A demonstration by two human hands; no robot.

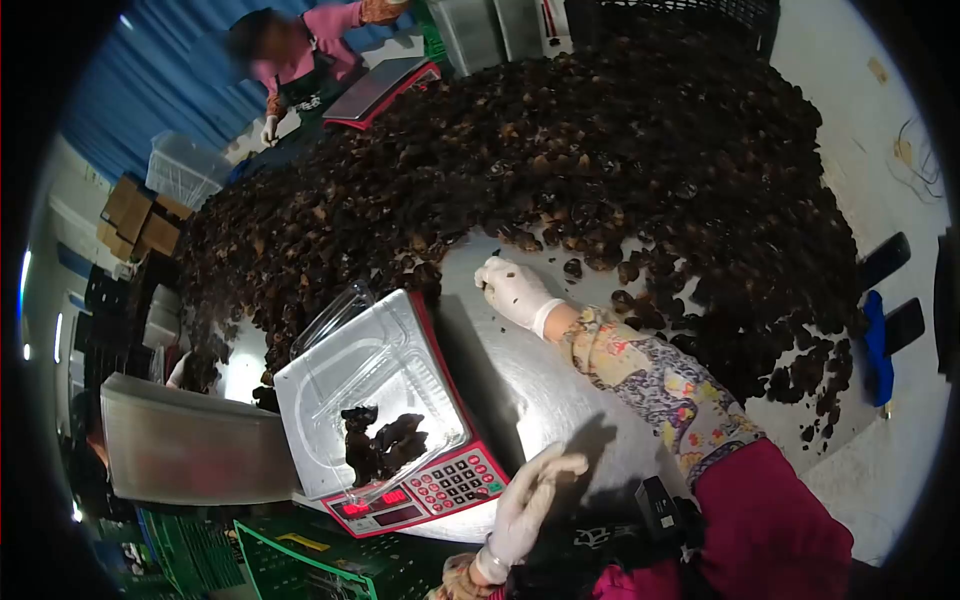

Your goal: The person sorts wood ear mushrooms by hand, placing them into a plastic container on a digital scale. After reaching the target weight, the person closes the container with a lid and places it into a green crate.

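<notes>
Dark, wet, wrinkled pieces that look like wood ear mushrooms (500,160) form a large heap across the metal table. My right hand (516,294), in a white glove, is closed just above the bare metal at the heap's near edge; whatever its curled fingers hold is hidden. A red-and-silver scale (465,488) carries a clear plastic container (400,360) with a few dark pieces (380,445) inside. My left hand (530,505), also gloved, has its fingers stretched out beside the scale's keypad and holds nothing.
Stacked clear trays (190,440) stand left of the scale, and green crates (300,560) lie below. Across the heap, a co-worker (310,55) is beside another scale (380,90). A black crate (690,20) sits at the back. Dark devices (885,260) rest by the right edge.
</notes>
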